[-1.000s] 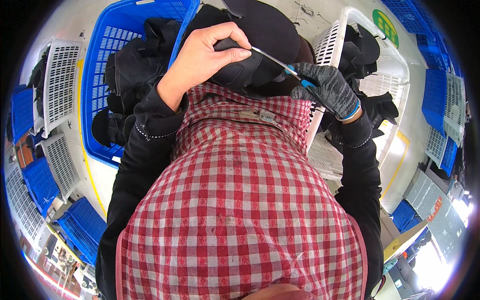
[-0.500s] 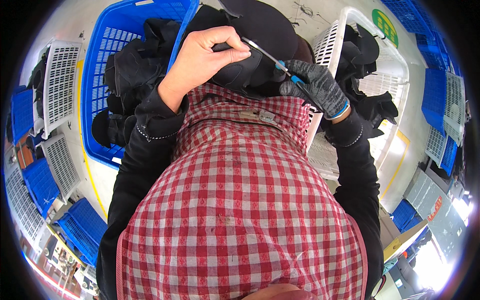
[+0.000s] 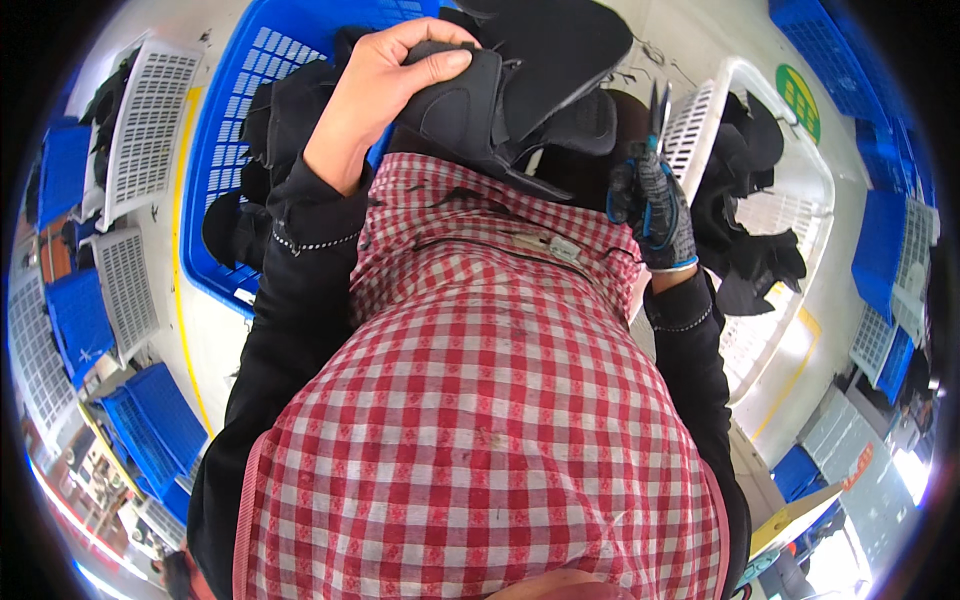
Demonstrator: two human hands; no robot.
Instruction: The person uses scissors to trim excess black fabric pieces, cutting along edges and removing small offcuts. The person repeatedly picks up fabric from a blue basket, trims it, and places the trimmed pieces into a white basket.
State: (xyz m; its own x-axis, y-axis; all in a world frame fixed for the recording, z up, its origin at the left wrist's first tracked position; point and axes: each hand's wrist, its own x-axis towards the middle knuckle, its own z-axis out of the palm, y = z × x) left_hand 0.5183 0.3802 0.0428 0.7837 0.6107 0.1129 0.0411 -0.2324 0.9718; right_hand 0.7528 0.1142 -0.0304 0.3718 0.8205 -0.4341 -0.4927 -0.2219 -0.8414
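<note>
My bare left hand pinches the upper edge of a black shoe upper between thumb and fingers. Curved stitching runs over its panels, and its lower edge rests by the top of my checked apron. Behind and beside it lies a large smooth black piece. On the right, apart from the upper, my right hand in a grey knitted glove is closed round a pair of scissors with blue on the handles. Their blades point away from me, slightly parted; the fingers cover most of the handles.
A blue plastic basket with black pieces stands at my left. To my right is a white basket holding more black pieces. Stacked blue and white crates line both sides, and a yellow line marks the floor.
The scissors have moved away from the shoe upper toward the right, and their blades have swung from pointing left to pointing away from me. My left hand has tilted the upper, still pinching it.
</note>
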